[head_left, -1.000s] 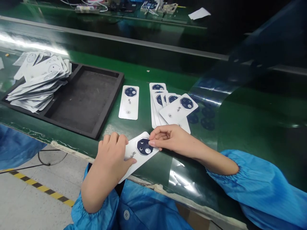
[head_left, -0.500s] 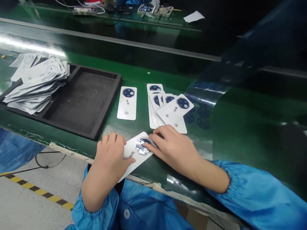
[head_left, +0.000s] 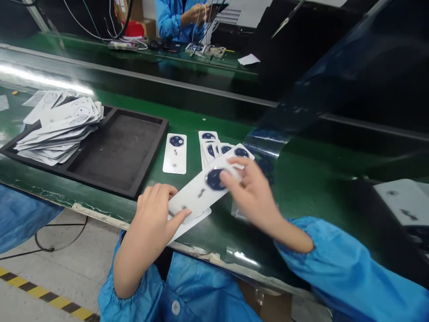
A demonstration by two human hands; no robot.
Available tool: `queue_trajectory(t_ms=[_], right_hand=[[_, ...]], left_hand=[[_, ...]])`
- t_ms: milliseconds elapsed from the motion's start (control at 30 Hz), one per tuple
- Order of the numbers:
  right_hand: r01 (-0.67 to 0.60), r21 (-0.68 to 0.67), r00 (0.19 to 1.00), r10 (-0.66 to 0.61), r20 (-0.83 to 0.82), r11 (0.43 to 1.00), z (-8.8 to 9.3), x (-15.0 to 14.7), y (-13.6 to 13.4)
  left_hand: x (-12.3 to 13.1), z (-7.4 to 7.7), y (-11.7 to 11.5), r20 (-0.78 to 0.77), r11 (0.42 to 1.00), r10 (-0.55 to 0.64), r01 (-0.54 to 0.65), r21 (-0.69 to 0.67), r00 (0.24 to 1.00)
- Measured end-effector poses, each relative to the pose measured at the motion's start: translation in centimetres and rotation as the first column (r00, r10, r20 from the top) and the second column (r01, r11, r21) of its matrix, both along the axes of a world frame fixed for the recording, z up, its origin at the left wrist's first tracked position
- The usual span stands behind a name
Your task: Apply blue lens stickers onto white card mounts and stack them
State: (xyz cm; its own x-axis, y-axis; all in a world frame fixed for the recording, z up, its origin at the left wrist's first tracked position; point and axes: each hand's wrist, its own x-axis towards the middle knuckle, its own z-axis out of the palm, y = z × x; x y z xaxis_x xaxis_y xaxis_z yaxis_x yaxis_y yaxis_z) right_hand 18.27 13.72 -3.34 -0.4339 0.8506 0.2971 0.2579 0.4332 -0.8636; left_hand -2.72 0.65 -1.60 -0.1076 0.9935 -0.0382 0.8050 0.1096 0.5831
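Observation:
A white phone back panel [head_left: 191,192] with a dark camera patch and dark print slants upward between my two hands. My right hand [head_left: 253,190] pinches its upper right end, thumb beside the camera patch. My left hand [head_left: 156,219] is closed on the lower left end, its thumb lying across the front. Beneath, a second white piece [head_left: 182,230] of similar shape lies at the table edge, mostly covered by the panel. Behind my right hand, several similar panels [head_left: 205,147] overlap in a fan. One more panel [head_left: 174,163] lies alone to their left.
A black divided tray [head_left: 110,152] stands at left, with a heap of white panels [head_left: 60,129] in its left compartment. At far right, another white panel [head_left: 398,201] rests on a dark block. Across the bench, a co-worker's hands [head_left: 194,15] hold a dark device.
My right hand has moved up and right, raising the panel's camera end away from a white piece now showing beneath. My left hand stays at the lower end. The view has tilted up.

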Motion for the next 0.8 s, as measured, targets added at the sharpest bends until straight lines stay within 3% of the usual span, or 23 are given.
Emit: queue_trajectory(t_ms=[100, 233, 333, 400, 433, 500, 600, 667, 800], right_hand=[[0.100, 0.050, 0.989, -0.094, -0.110, 0.994, -1.0, 1.9, 5.4], [0.214, 0.320, 0.951, -0.271, 0.146, 0.923, -3.3, 4.5, 11.3], [0.214, 0.612, 0.824, -0.477, 0.306, 0.761, -3.8, 6.3, 13.1], [0.180, 0.714, 0.765, -0.552, 0.331, 0.677, -3.9, 8.0, 13.4], [0.191, 0.690, 0.778, -0.537, 0.328, 0.698, -4.0, 9.0, 13.3], [0.205, 0.558, 0.836, -0.440, 0.328, 0.804, -4.5, 11.0, 12.9], [0.072, 0.393, 0.868, -0.252, 0.429, 0.917, -5.7, 13.8, 11.8], [-0.015, 0.364, 0.849, -0.181, 0.497, 0.931, -6.0, 15.2, 11.0], [-0.040, 0.319, 0.833, -0.145, 0.533, 0.947, -5.2, 17.2, 9.5]], left_hand=[[0.7, -0.6, -0.3, -0.168, 0.998, -0.018, 0.008, -0.061, 0.986], [2.0, -1.7, 0.0, -0.312, 0.981, -0.023, -0.038, -0.188, 0.950], [2.5, -1.8, 0.4, -0.381, 0.977, -0.015, -0.067, -0.202, 0.925], [2.4, -1.7, 0.6, -0.404, 0.968, 0.002, -0.103, -0.227, 0.915], [2.3, -1.7, 0.7, -0.410, 0.963, 0.010, -0.120, -0.242, 0.912], [2.2, -1.7, 0.7, -0.418, 0.958, 0.014, -0.133, -0.256, 0.908], [2.1, -1.6, 0.5, -0.455, 0.971, 0.005, -0.113, -0.210, 0.891], [2.3, -1.7, 0.2, -0.486, 0.989, 0.018, -0.085, -0.117, 0.874], [3.5, -2.4, -0.1, -0.471, 0.988, -0.012, 0.083, 0.129, 0.882]])
